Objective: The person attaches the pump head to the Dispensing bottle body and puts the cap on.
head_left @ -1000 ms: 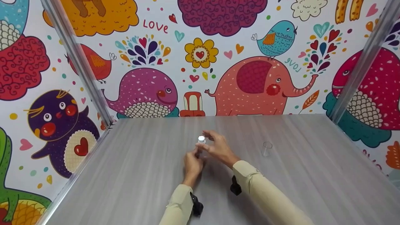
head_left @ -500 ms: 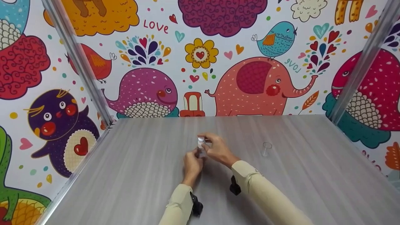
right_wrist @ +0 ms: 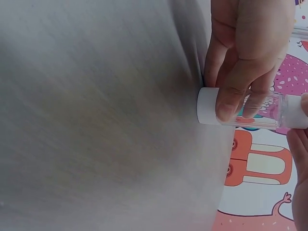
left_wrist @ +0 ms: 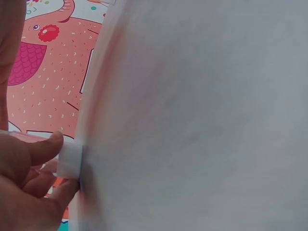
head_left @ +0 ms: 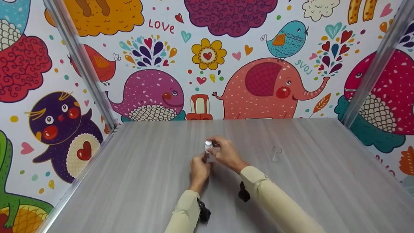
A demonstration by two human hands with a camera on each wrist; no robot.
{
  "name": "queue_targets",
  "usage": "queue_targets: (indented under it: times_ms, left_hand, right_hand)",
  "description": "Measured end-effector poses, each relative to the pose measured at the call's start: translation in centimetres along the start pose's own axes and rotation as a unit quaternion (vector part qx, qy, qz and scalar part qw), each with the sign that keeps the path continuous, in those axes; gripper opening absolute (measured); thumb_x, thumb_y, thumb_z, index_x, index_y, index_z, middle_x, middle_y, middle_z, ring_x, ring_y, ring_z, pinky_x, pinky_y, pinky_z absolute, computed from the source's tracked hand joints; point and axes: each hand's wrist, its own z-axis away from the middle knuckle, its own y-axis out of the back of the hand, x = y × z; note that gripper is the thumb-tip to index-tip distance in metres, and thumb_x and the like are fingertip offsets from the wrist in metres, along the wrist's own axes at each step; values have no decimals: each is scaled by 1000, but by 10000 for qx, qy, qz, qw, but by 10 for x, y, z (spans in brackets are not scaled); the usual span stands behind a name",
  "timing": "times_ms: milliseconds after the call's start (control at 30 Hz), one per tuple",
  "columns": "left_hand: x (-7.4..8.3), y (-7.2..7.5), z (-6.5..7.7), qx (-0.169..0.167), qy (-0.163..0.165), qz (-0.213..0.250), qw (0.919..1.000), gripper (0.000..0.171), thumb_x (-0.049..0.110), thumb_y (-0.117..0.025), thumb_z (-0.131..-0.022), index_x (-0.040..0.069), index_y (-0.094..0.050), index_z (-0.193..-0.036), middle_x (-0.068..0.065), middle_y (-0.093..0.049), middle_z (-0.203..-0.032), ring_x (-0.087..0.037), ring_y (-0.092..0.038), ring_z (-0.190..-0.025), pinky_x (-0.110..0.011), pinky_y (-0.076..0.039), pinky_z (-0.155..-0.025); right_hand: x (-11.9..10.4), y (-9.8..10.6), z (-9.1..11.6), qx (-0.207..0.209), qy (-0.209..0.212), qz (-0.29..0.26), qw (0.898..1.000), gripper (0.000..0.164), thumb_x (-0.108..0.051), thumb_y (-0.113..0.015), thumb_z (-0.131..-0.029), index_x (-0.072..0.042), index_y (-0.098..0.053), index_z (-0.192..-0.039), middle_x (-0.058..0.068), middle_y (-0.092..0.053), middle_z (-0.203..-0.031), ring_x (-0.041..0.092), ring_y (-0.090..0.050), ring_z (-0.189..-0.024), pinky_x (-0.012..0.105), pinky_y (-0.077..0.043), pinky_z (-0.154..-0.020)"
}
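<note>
Both hands grasp 1 clear bottle (right_wrist: 268, 114), upright over the bench (head_left: 145, 181): the left hand (head_left: 200, 170) grips its white lower end (right_wrist: 207, 106), the right hand (head_left: 228, 156) pinches its white cap (head_left: 208, 145). I cannot tell whether it touches the bench. 1 clear cup (head_left: 275, 154) sits on the bench, right of the hands.

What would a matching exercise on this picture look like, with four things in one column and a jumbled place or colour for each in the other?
1. Left hand
2. Right hand
3. Clear cup
4. Table

A. Holding the bottle near its white top
B. Grey and streaked
C. Holding the bottle at its lower white end
D. Off to the right, apart from both hands

Right pairs: 1-C, 2-A, 3-D, 4-B.
</note>
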Motion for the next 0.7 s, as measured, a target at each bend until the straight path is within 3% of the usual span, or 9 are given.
queue_targets:
  times_ms: [367,600,700]
  left_hand:
    - [0,0,0,-207,370,-7,9991,16,-5,-70,-75,6,-72,-86,2,-45,-63,-20,-46,-66,-33,-35,-59]
    - [-1,-2,1,-45,317,113,9994,8,-8,-71,-73,-1,-67,-75,0,-45,-62,-17,-42,-62,-31,-33,-59]
    - [0,-1,1,-14,364,80,9993,11,-6,-73,-73,0,-72,-82,-3,-54,-63,-19,-44,-63,-33,-37,-60]
  right_hand:
    - [1,-1,0,75,-82,119,9999,44,-6,-74,-88,3,-59,-128,17,-68,-115,26,-68,-105,39,-55,-94]
    - [0,0,0,-130,-512,47,9986,64,-17,-79,-85,1,-49,-139,16,-64,-120,29,-64,-113,42,-52,-100]
    - [-2,0,0,-254,-741,-159,9968,68,-21,-77,-87,-3,-44,-144,16,-58,-130,30,-59,-120,45,-48,-105]
